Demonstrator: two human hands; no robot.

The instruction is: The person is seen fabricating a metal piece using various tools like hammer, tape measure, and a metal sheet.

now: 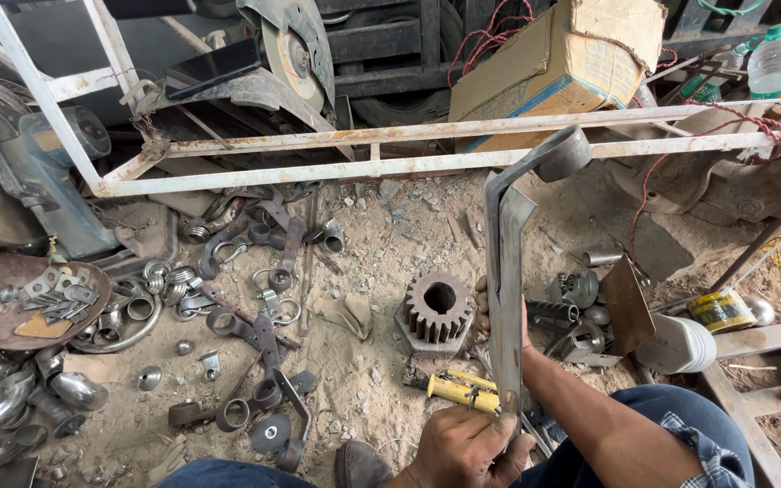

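Between both hands [485,380], bent steel bracket [505,271] stands upright.

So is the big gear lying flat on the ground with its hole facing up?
Yes, the gear lies flat on the dirt ground, its round centre hole facing up, just left of the metal bar.

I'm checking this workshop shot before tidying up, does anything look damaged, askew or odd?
The white metal frame is rusty with flaking paint. The cardboard box behind it is torn at the top and sits tilted. Loose metal rings and brackets lie scattered over the dirt floor. The flat bar that both hands grip has a bent, curled top end.
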